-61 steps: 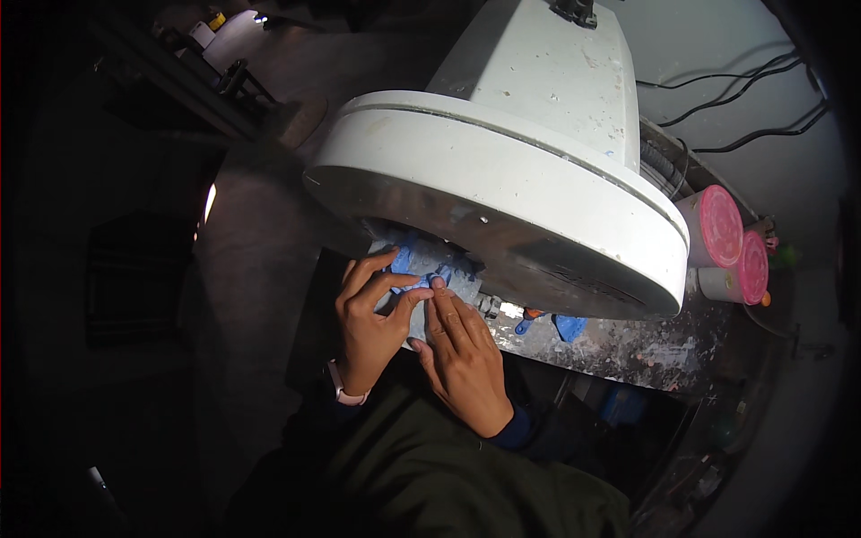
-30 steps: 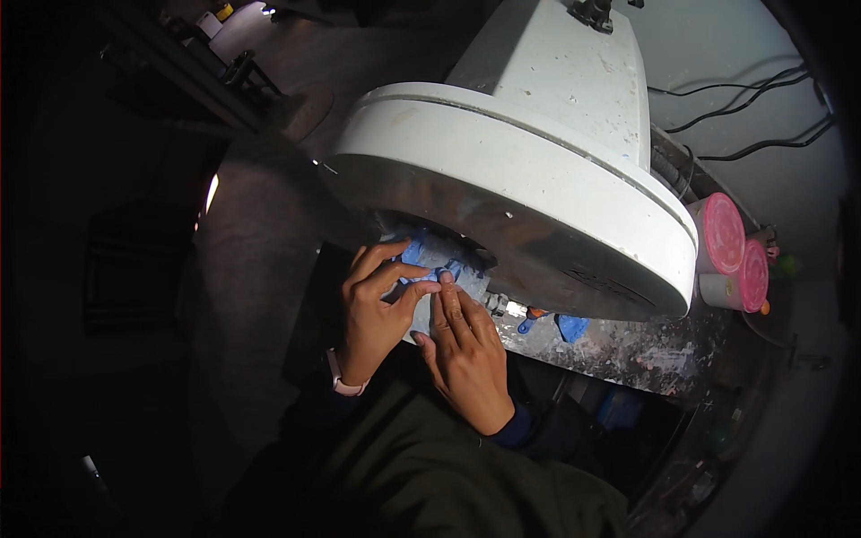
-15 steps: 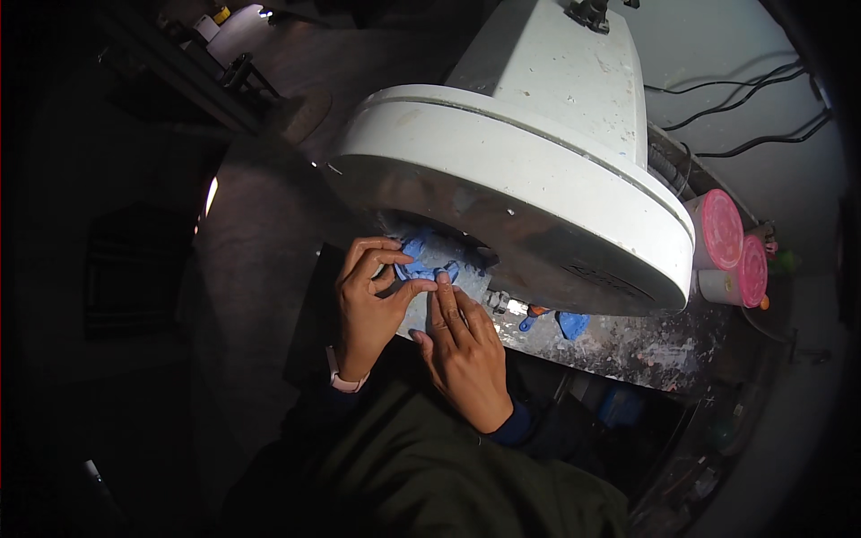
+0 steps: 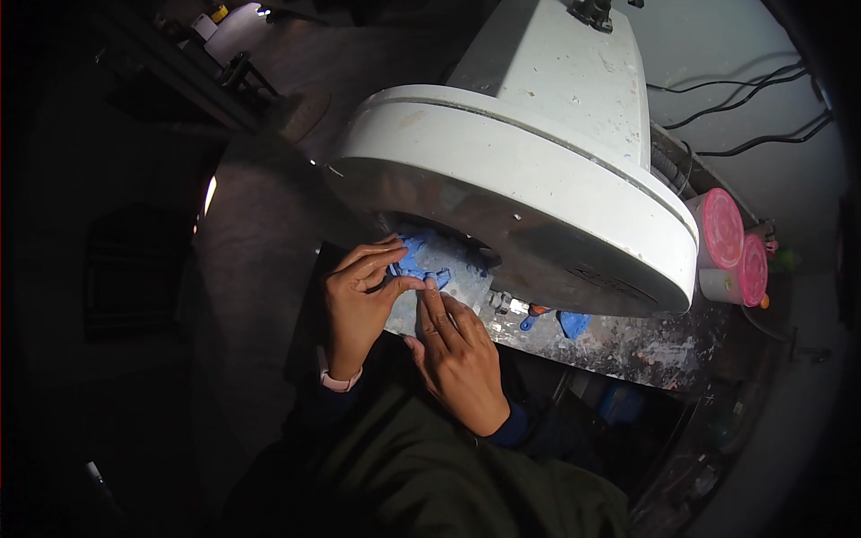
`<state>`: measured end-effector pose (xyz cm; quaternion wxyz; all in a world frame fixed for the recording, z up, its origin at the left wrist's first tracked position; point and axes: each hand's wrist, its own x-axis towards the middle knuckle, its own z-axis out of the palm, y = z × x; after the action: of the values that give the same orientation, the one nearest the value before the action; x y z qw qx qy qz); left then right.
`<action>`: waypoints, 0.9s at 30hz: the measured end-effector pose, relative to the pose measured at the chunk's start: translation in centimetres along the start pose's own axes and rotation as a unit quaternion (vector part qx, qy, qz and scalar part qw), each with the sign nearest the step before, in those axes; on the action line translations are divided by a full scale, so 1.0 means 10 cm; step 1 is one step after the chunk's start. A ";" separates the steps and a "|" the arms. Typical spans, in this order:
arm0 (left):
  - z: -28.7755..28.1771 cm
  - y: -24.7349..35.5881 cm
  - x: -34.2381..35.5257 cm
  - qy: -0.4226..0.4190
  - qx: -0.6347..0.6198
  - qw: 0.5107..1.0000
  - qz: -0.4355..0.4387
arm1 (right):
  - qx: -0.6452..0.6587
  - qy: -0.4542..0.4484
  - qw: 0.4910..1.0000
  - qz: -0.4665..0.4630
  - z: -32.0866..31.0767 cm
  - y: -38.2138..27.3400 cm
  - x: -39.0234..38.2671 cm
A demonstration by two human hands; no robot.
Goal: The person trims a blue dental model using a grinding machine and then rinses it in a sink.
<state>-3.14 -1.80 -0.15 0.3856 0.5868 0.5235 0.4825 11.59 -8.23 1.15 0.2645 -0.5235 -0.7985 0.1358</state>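
A lumpy blue piece [image 4: 414,259] of putty-like or waxy look lies at the metal plate [image 4: 457,285], below the rim of a large white round machine head [image 4: 502,148]. My left hand [image 4: 357,296] curls its fingers and thumb around the piece's left side and pinches it. From the right, my right hand [image 4: 459,359] reaches in with fingers stretched out, its index fingertip touching the piece's near edge. Its thumb stands apart from the fingers. The piece's far left part is hidden behind my left fingers.
On the stained bench [image 4: 628,345] to the right lie another blue chunk [image 4: 574,324] and a small orange-and-blue item [image 4: 531,316], beside a metal fitting [image 4: 500,300]. Two tubs with pink lids [image 4: 723,228] stand farther right. Black cables [image 4: 753,99] run along the wall.
Both hands have shifted slightly left, the left one also opening a little wider around the blue piece. The right fingertip stays at the piece's near edge.
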 end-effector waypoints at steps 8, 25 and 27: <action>0.00 -0.07 -0.03 0.011 0.012 0.999 0.038 | 0.016 -0.002 1.000 0.016 -0.07 -0.06 0.05; -0.10 0.14 -0.09 -0.064 0.012 0.998 0.022 | 0.071 0.040 0.996 0.023 -0.06 0.09 0.12; -0.11 0.17 -0.11 -0.070 0.137 0.987 0.036 | 0.076 0.033 0.996 0.019 -0.07 0.11 0.12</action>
<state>-3.83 -3.21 1.53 0.3197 0.6850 0.5345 0.3780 12.43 -6.70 1.54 0.3275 -0.5208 -0.7666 0.1839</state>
